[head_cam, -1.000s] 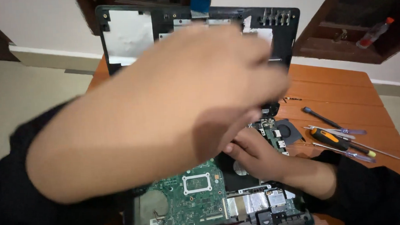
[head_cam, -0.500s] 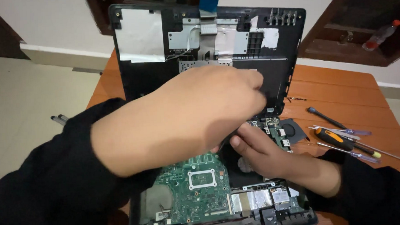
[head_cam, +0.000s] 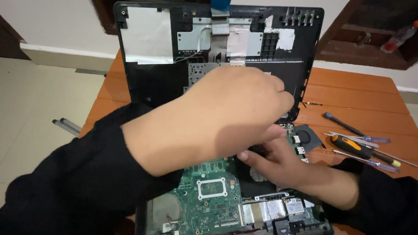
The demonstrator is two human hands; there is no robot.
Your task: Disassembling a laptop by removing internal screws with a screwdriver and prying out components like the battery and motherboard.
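An opened black laptop lies on a wooden table, its green motherboard (head_cam: 211, 192) exposed in the base. The lifted top cover (head_cam: 168, 53) stands upright behind it, with silver foil patches and a ribbon cable. My left hand (head_cam: 227, 114) reaches across above the base, fingers curled near the right hinge area; what it holds is hidden. My right hand (head_cam: 279, 164) rests inside the base beside the motherboard, under the left hand, its fingers pressing on dark parts near the small fan (head_cam: 306, 136). Both arms wear black sleeves.
Several screwdrivers (head_cam: 360, 146), one with an orange and black handle, lie on the wooden table (head_cam: 358, 97) to the right. A plastic bottle (head_cam: 399, 37) sits on a dark wooden ledge at the upper right. Two metal rods (head_cam: 67, 126) lie on the tiled floor to the left.
My left hand has pulled back from the camera and lowered toward the laptop's right hinge area. The view has dropped, showing more of the cover. My right hand stays in the base.
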